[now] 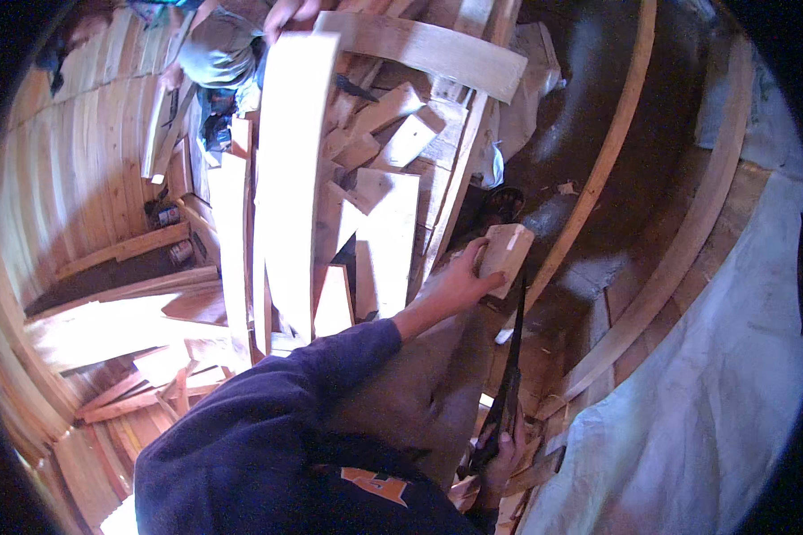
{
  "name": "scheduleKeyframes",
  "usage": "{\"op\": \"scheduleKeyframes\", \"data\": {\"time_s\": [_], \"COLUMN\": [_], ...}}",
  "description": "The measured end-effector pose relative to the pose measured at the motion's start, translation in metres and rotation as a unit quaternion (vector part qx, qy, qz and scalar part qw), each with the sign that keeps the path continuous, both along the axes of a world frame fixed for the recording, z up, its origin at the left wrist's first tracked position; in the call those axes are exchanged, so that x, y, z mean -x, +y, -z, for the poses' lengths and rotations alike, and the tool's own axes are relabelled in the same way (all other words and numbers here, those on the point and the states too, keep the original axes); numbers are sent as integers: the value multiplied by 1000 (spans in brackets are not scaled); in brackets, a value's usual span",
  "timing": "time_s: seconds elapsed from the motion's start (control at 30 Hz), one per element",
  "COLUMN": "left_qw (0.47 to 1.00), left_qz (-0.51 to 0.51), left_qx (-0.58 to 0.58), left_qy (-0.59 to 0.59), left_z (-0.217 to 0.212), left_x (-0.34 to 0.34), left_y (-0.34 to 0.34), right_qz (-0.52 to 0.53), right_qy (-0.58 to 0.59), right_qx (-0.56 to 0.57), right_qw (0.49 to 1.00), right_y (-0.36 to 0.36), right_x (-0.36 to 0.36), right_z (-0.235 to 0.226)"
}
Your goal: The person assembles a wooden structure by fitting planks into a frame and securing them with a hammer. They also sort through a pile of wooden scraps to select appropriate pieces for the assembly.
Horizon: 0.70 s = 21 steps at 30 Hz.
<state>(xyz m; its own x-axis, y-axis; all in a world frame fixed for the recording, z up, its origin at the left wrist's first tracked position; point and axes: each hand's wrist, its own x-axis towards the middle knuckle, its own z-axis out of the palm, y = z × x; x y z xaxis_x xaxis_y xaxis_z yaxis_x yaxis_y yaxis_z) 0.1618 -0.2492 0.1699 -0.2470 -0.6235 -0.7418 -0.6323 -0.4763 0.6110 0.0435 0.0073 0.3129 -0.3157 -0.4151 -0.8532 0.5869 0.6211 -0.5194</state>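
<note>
My left hand [455, 287], reaching out of a dark blue sleeve, grips a short pale wood block [508, 254] with the thumb on its near side. Lower down, close to my body, my right hand [506, 453] is closed around the handle of a handsaw [512, 374]. The saw's dark, narrow-looking blade points up and away, and its tip is close to the lower end of the block. Whether the blade touches the wood, I cannot tell. My right forearm is mostly hidden.
Long pale boards [296, 178] stand left of centre, beside a pile of offcuts [388, 223]. A wide plank [428, 55] crosses the top, where another person's hand [290, 12] shows. Long beams [611, 147] and pale plastic sheeting [678, 437] lie to the right.
</note>
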Motion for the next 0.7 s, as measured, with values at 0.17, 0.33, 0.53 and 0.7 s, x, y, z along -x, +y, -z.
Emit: {"op": "scheduleKeyframes", "data": {"time_s": [0.17,0.33,0.53,0.7], "left_qw": [999,998,982,941], "left_qz": [-17,-20,-93,-195], "left_qx": [30,24,111,201], "left_qy": [-31,-59,-122,-188], "left_z": [-64,-103,-104,-76], "left_x": [-34,-74,-134,-197], "left_y": [4,17,45,74], "right_qz": [-60,-89,-207,-321], "right_qy": [-13,-42,-48,-97], "right_qx": [12,41,61,40], "right_qw": [998,994,975,941], "right_y": [1,-8,-23,-57], "right_x": [20,34,52,61], "right_z": [-24,-45,-68,-99]}}
